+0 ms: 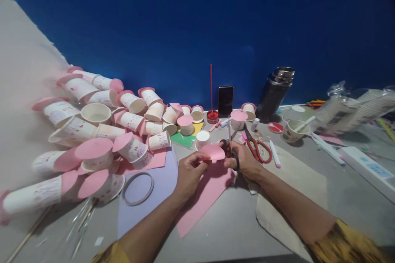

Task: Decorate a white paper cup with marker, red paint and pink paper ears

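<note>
A smooth, matte pink paper disc (pixel 214 153) with a rounded edge is pinched at its near-left edge between the thumb and fingers of the left grip (pixel 190 169). It looks like a flattened oval from here, its long axis running left to right toward the other hand. The right grip (pixel 247 162) is wrapped around the dark loop handles of metal scissors (pixel 228 148), blades pointing away toward the blue wall (pixel 185 28). Below the left grip, a flat pink sheet (pixel 202 203) lies slantwise on the grey surface (pixel 228 230). Beyond it stands a white tapered cup (pixel 203 139); to its left lies a grey ring (pixel 124 191).
</note>
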Demonstrator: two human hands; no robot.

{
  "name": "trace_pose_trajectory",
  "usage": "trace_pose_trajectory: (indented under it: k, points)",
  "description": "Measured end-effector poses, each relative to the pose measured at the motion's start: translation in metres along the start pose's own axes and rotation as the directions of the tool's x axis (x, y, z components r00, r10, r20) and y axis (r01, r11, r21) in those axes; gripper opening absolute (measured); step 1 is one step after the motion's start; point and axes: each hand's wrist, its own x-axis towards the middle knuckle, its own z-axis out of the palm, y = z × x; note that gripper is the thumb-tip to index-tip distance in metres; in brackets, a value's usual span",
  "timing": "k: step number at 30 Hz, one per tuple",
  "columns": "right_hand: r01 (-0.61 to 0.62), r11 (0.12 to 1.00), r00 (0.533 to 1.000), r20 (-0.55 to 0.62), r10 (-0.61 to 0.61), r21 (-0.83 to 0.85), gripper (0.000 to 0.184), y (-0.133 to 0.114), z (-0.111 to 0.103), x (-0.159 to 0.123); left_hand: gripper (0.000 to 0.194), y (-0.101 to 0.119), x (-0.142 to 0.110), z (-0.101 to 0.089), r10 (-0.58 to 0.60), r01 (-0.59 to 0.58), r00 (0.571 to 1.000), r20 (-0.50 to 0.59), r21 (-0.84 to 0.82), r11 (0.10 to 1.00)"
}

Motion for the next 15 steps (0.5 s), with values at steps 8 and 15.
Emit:
trace_pose_trajectory:
  k: [8,15]
  points:
    - [0.013,0.973,0.977,-0.202,-0.061,-0.229,0.039,0.0051,0.0058,0.0011,0.025,0.003,-0.004,0.0006,0.01,-0.012,0.998,0.069,0.03,0.999]
    - [-0.033,0.968,0.981,-0.195,-0.017,-0.251,0.035,0.0022,0.0081,0.0002,0.023,0.0046,-0.0027,0.0016,0.03,-0.03,0.999,0.037,0.007,1.0]
